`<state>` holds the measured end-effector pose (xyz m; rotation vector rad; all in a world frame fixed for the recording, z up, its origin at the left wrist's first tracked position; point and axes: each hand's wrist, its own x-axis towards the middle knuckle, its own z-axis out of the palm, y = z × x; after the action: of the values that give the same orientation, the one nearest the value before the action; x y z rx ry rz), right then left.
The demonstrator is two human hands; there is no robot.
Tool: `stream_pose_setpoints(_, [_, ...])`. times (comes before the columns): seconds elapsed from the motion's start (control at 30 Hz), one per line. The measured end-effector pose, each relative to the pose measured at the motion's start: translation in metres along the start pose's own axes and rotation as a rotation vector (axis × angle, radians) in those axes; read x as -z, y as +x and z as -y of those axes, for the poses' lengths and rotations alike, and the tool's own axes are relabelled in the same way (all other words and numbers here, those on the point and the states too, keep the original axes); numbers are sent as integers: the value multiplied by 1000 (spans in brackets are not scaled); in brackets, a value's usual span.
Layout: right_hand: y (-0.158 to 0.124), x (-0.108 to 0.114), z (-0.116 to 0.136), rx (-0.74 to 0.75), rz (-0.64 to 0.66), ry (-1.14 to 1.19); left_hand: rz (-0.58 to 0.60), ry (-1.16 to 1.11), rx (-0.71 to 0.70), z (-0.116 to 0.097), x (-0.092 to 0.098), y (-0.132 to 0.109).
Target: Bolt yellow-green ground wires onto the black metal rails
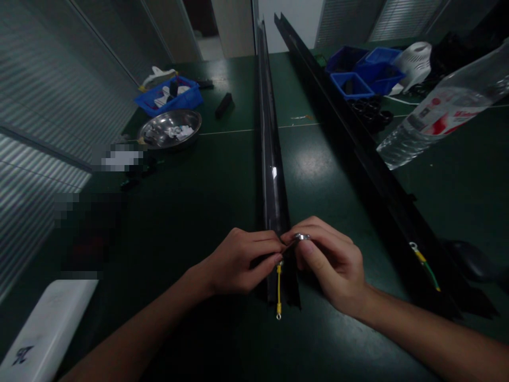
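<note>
A long black channel profile (271, 154) runs away from me on the green table. At its near end lies a short yellow wire (279, 289) with ring terminals. My left hand (248, 260) is closed over the channel, its fingertips pinched beside the wire's upper terminal; whatever is between them is hidden. My right hand (334, 260) is shut on a small shiny metal tool (302, 237) with a rounded end, held between thumb and fingers. A dark, thin part of it points toward my left fingertips. Its exact kind cannot be made out.
A second black channel (366, 159) with a green-yellow wire (427, 268) lies to the right. Beyond it are a water bottle (437, 116) and blue bins (352, 85). On the left are a metal bowl (194, 119), a blue basket (193, 98) and a white object (51, 323).
</note>
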<state>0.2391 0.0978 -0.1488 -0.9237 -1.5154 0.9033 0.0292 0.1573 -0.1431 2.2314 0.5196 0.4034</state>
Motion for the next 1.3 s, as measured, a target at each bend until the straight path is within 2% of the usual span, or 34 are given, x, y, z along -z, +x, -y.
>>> stream_pose_setpoints(0.67, [-2, -2, -8, -103, 76, 187, -8, 20, 13, -3, -1, 1])
stream_pose_setpoints(1.0, [-3, -2, -2, -46, -2, 18, 1, 38, 5, 3, -2, -3])
stream_pose_setpoints(1.3, [-2, -1, -3, 6, 37, 6, -3, -4, 5, 0, -1, -1])
